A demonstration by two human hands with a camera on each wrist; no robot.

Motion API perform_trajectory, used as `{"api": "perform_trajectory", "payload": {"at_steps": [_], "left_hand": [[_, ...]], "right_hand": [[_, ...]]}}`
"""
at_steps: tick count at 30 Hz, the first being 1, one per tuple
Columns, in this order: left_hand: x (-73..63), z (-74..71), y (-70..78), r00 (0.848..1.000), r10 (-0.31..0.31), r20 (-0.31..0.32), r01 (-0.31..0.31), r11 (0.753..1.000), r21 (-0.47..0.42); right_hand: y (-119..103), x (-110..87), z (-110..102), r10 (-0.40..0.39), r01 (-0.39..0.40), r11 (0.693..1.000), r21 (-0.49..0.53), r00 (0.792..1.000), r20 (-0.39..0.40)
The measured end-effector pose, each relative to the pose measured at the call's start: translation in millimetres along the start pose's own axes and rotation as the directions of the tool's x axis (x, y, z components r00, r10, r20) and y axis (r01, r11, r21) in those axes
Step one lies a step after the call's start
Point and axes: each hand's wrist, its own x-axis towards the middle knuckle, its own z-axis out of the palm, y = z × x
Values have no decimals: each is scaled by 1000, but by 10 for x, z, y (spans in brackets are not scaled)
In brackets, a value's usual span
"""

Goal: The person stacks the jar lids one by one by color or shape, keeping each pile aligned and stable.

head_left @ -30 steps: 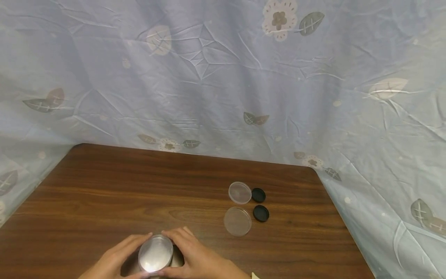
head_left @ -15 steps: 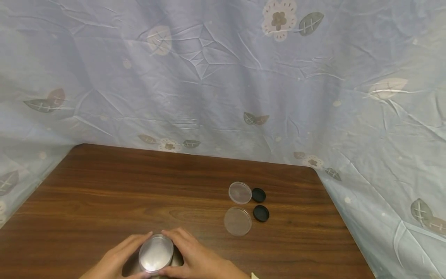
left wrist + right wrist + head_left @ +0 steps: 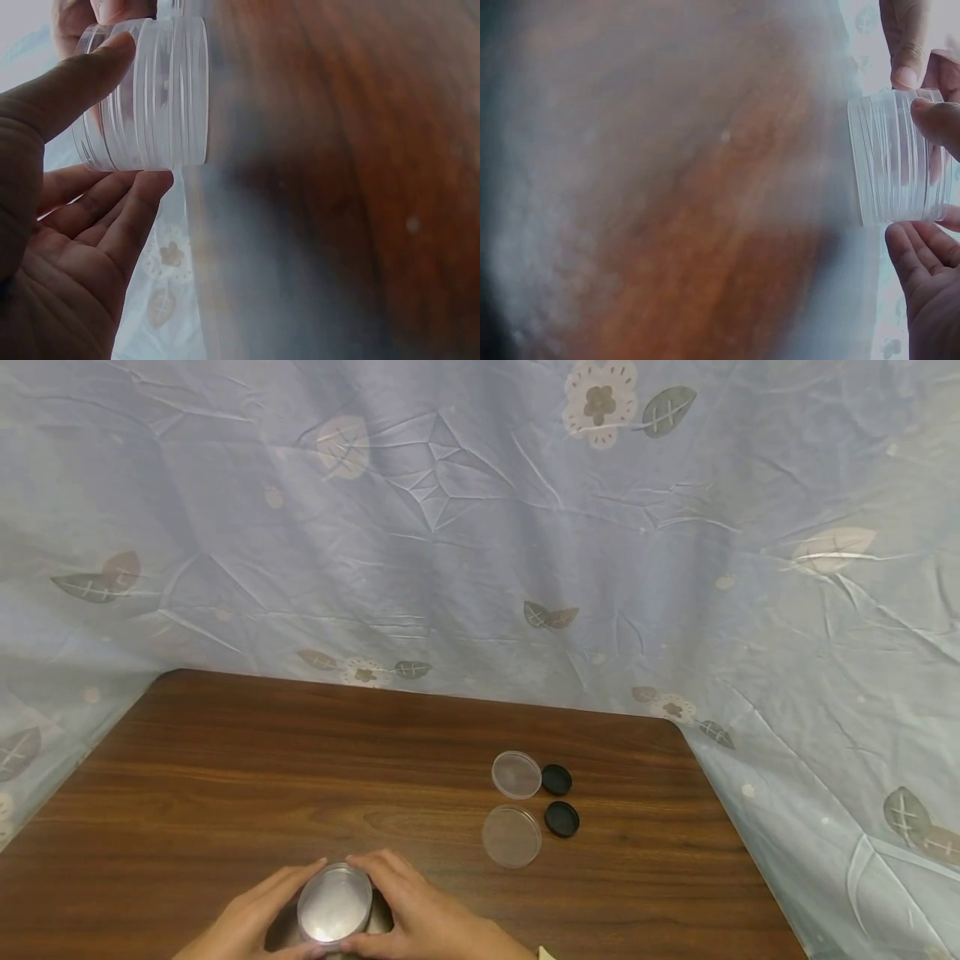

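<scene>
Left hand (image 3: 251, 917) and right hand (image 3: 423, 908) grip a clear ridged cylinder (image 3: 335, 906).
Head: between the hands, left of clear discs (image 3: 512, 837). Left wrist: thumb (image 3: 82, 79) and fingertips (image 3: 155, 181) clasp its wall. Right wrist: likewise, though table (image 3: 225, 777) contact is unclear.

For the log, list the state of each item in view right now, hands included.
Clear ridged cylinder: upright, held between both hands.
Left hand: thumb and fingers holding the cylinder.
Right hand: thumb and fingers holding the cylinder.
Far clear disc: flat on the wooden table, unheld.
Near clear disc: lying flat, unheld.
Far black cap: lying flat, unheld.
Near black cap: lying flat, unheld.
Patterned cloth: hanging, creased.
</scene>
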Motion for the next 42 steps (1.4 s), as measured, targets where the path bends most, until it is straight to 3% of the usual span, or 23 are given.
{"api": "perform_trajectory", "payload": {"at_steps": [9,18,32,42], "left_hand": [[7,-16,17,999,-31,38,32,999,-4],[24,-26,67,1000,-25,-15,24,1000,-20],[3,-27,0,994,-56,98,63,995,-72],[-1,-24,-6,998,-30,64,35,996,-82]], "right_hand": [[1,28,-10,18,-18,1000,-12,999,28],[-3,15,4,11,-10,1000,-20,1000,16],[6,11,3,27,-27,1000,-1,999,38],[7,9,-7,43,-43,999,6,998,44]]}}
